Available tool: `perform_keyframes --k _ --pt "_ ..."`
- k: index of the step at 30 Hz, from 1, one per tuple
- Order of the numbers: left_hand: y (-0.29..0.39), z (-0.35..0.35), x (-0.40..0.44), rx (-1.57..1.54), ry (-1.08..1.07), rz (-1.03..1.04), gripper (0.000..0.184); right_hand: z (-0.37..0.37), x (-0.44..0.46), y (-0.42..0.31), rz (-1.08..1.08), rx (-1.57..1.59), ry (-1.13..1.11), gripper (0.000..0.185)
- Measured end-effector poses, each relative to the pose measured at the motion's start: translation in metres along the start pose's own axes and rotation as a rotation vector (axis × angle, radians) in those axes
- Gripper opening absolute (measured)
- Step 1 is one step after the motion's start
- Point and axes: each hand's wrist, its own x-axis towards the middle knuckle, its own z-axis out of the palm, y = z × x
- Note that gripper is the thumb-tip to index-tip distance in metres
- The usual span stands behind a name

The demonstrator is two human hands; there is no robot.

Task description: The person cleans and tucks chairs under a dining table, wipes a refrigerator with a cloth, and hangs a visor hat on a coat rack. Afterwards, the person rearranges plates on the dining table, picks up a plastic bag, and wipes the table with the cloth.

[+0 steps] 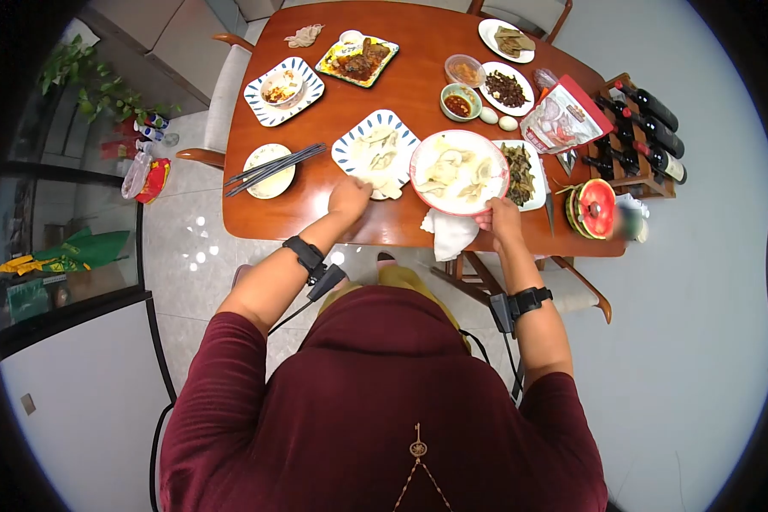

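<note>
Dumplings (pixel 452 166) lie on a round white plate with a red rim (pixel 417 189). My right hand (pixel 503 220) is closed on that plate's lower right rim, with the thumb on top. To its left, a square plate with blue marks along its edge (pixel 344 147) carries more dumplings (pixel 377 154). At this plate's lower left edge, my left hand (pixel 351 198) has its fingers closed on the rim, close to the dumplings. Part of those fingers is hidden. A crumpled white cloth or tissue (pixel 450 233) hangs at the table edge under the round plate.
Dark chopsticks (pixel 273 170) rest across a bowl (pixel 269 186) on the left. Greens on a white plate (pixel 520 171), a red food pouch (pixel 567 118), and a watermelon-patterned pot (pixel 592 209) stand right. Wine bottles fill a rack (pixel 648 181). Several other dishes occupy the wooden table (pixel 269 220).
</note>
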Motion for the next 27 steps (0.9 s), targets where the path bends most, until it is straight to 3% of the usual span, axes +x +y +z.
perform_keyframes --k 2,4,5,10,16,18,19,20,23,27 --pt "-0.022 0.003 0.006 -0.028 -0.057 -0.073 0.023 -0.004 0.0 0.001 0.0 -0.007 0.012 0.022" --pt "-0.034 0.006 0.01 -0.47 -0.368 -0.601 0.019 -0.008 -0.004 0.004 -0.002 -0.005 0.0 0.022" --pt "-0.02 0.0 0.002 -0.504 -0.353 -0.627 0.015 -0.011 -0.006 0.005 -0.001 -0.014 0.005 0.022" --pt "-0.027 0.027 0.021 -0.672 -0.395 -0.639 0.013 -0.017 -0.013 0.006 -0.001 -0.002 0.003 0.022" --pt "0.01 0.034 0.042 -0.818 -0.396 -0.65 0.012 -0.022 -0.008 0.011 -0.006 -0.026 -0.02 0.027" --pt "0.02 0.037 0.058 -0.841 -0.432 -0.557 0.019 -0.024 -0.006 0.012 -0.009 -0.033 -0.012 0.026" --pt "0.025 0.038 0.067 -0.81 -0.456 -0.551 0.039 -0.025 -0.003 0.015 0.002 -0.04 -0.031 0.026" --pt "0.029 0.036 0.071 -0.81 -0.46 -0.55 0.039 -0.024 -0.003 0.017 0.015 -0.048 -0.053 0.026" --pt "0.033 0.029 0.083 -0.796 -0.488 -0.493 0.067 -0.02 -0.007 0.019 0.05 -0.058 -0.073 0.024" --pt "0.039 0.03 0.092 -0.761 -0.451 -0.454 0.064 -0.015 -0.009 0.017 0.081 -0.08 -0.137 0.022"
